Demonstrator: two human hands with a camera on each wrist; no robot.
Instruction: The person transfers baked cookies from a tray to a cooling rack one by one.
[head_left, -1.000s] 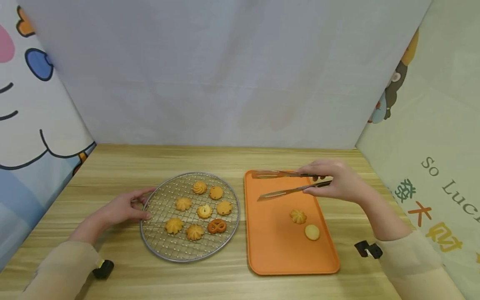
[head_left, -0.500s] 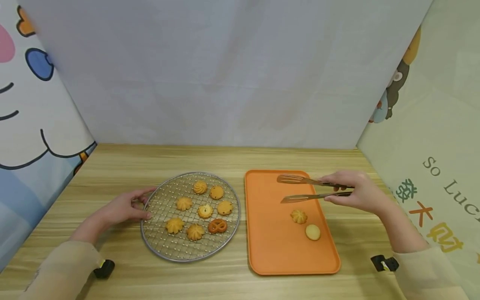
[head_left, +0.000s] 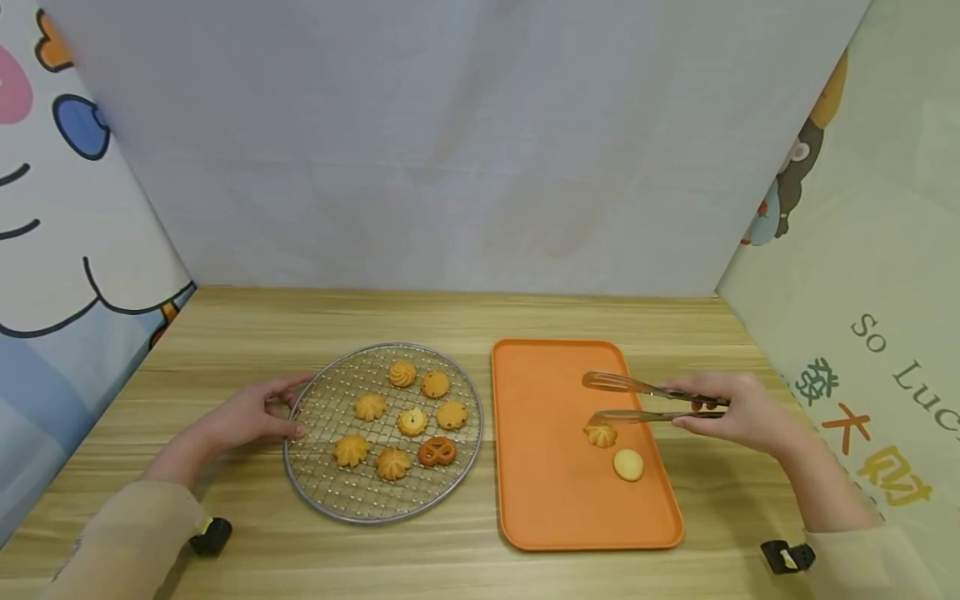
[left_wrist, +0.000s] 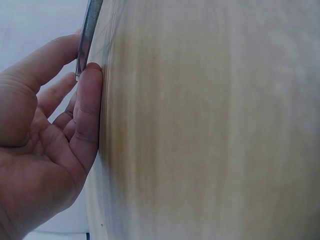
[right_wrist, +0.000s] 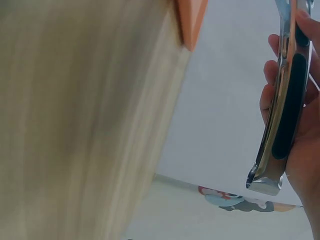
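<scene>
A round wire rack [head_left: 369,521] with a metal rim sits left of centre in the head view. On it lie several cookies, among them a brown pretzel [head_left: 437,451]. My left hand [head_left: 236,417] pinches the rack's left rim between thumb and fingers; the rim [left_wrist: 88,40] also shows in the left wrist view. My right hand [head_left: 741,414] grips a pair of metal tongs [head_left: 628,385] by dark handle inserts. The tongs' arms stand apart above the orange tray [head_left: 558,512]. Their lower arm partly covers a fluted cookie [head_left: 602,437]; a pale round cookie [head_left: 628,464] lies beside it.
Both rack and tray stand on a wood-grain table [head_left: 420,321]. A pale cloth wall [head_left: 450,167] rises behind, with printed cartoon panels left and right. A narrow strip of table separates rack and tray. The tray's edge [right_wrist: 192,22] shows in the right wrist view.
My right hand has moved right and towards me with the tongs, whose tips went from the tray's far left to over the fluted cookie. My left hand stays at the rack's rim.
</scene>
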